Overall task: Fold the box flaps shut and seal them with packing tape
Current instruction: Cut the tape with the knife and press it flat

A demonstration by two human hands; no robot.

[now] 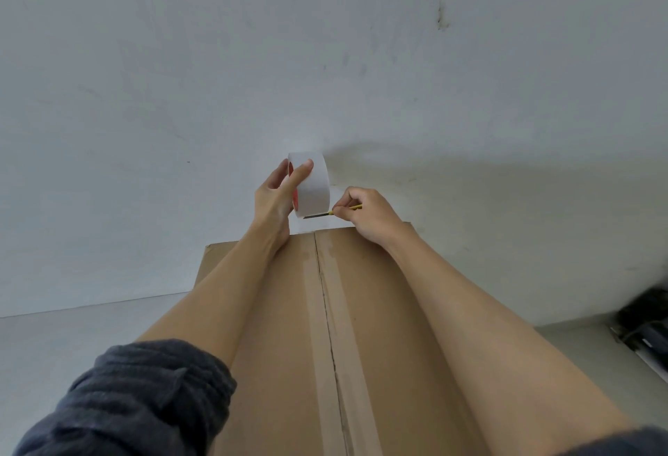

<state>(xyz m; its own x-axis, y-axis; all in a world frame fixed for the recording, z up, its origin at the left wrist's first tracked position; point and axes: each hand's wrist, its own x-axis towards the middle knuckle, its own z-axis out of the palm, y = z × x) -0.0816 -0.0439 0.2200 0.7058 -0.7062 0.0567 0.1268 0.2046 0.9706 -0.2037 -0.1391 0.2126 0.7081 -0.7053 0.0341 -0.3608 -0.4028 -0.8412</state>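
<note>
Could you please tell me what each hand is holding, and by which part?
The left hand grips the white roll of packing tape across its rim. The right hand pinches a yellow-handled cutter by its handle.

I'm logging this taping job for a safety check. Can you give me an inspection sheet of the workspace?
Surface: pale floor, bare where visible.
Job's things: cardboard box, flaps shut, tape along the centre seam; tape roll past the far edge; small yellow-handled cutter at the roll's underside.
Clutter: dark blurred object at right, unidentifiable.
Grips: left hand holds the roll; right hand holds the cutter.
Cables: nothing seen.
Surroundings: scuffed white wall.
</note>
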